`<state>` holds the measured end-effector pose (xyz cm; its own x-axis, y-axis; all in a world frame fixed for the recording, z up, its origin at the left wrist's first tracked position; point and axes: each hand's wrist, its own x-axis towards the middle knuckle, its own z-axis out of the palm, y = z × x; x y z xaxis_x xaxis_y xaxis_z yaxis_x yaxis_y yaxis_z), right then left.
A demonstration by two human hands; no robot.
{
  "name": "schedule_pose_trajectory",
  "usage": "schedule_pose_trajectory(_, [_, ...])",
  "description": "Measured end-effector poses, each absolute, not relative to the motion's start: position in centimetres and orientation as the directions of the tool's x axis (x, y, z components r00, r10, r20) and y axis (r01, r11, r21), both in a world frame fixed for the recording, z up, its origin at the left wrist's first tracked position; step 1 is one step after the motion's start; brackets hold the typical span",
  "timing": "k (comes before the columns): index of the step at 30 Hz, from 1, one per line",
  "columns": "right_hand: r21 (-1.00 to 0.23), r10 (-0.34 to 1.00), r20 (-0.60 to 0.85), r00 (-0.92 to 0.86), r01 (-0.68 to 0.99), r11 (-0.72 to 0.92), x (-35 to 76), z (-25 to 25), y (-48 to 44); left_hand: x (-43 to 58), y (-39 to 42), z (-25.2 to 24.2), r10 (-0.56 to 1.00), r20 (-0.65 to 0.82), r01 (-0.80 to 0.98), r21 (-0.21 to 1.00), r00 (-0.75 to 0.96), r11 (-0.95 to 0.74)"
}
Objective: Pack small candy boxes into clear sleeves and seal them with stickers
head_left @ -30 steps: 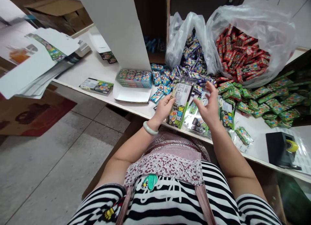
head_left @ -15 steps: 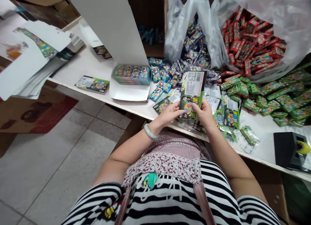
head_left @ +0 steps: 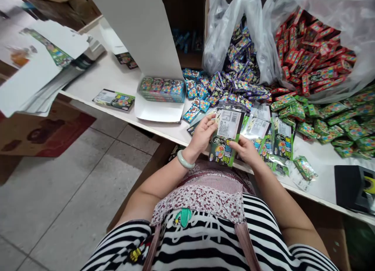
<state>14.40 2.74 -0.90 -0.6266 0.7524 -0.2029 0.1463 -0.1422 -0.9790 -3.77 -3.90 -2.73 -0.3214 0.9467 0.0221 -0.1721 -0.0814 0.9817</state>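
Both hands hold a flat printed pouch (head_left: 226, 136), dark and green with a white barcode label, just above the table's near edge. My left hand (head_left: 202, 134), with a pale green bangle at the wrist, grips its upper left side. My right hand (head_left: 245, 150) pinches its right edge lower down. More pouches of the same kind (head_left: 272, 136) lie flat on the table right behind it. Small blue packets (head_left: 202, 95) are scattered just beyond my left hand.
A white tray of stacked blue packets (head_left: 162, 90) stands at left under a tall white card. Plastic bags hold purple packets (head_left: 240, 56) and red packets (head_left: 310, 52). Green packets (head_left: 334, 118) spread at right. A black tape dispenser (head_left: 353, 187) sits at the right edge.
My right hand came in and took the pouch that my left hand held alone. The pouch was raised upright, then lowered toward my body and tilted.
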Motion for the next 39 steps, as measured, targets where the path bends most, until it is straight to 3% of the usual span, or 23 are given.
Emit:
schedule_pose_trajectory(5, [-0.988,0.790,-0.149,-0.595,0.118,-0.097,16.1,-0.6,3.9,-2.9,-4.9,-3.5,0.985,-0.016,-0.182,0.983,-0.172,-0.016])
schedule_pose_trajectory(9, [-0.994,0.822,-0.112,-0.559,0.051,-0.100,16.2,-1.2,3.6,-2.9,-5.8,-3.5,0.984,0.071,-0.095,0.992,-0.161,-0.087])
schedule_pose_trajectory(14, [-0.997,0.870,0.018,-0.492,0.061,0.055,16.5,-0.9,2.5,-3.8,-6.4,-2.1,0.986,0.156,0.038,0.987,-0.064,-0.154])
schedule_pose_trajectory(21, [-0.995,0.780,-0.051,-0.624,0.101,0.016,18.1,1.1,2.9,-3.9,-7.5,-0.4,0.996,0.081,-0.070,0.995,0.047,-0.077])
schedule_pose_trajectory(24, [-0.990,0.737,-0.078,-0.672,0.140,0.023,18.5,2.4,3.2,-3.6,-7.6,0.2,0.998,0.054,-0.019,0.998,-0.021,-0.054])
schedule_pose_trajectory(28, [-0.982,0.773,-0.049,-0.632,0.173,0.080,18.0,3.6,3.4,-3.4,-7.0,1.0,0.948,0.190,0.255,0.959,-0.257,-0.123])
schedule_pose_trajectory(33, [-0.971,0.765,-0.016,-0.643,0.193,0.141,17.7,4.1,3.6,-4.2,-6.2,1.2,0.984,0.128,0.171,0.980,-0.124,-0.106])
schedule_pose_trajectory(36, [-0.950,0.760,0.089,-0.644,0.174,0.259,17.5,4.2,3.7,-4.3,-6.1,1.1,0.970,0.185,0.259,0.956,-0.158,-0.140])
schedule_pose_trajectory(39, [-0.965,0.753,0.070,-0.655,0.147,0.218,17.2,4.2,3.9,-4.2,-6.1,1.1,0.956,0.214,0.248,0.955,-0.201,-0.162])
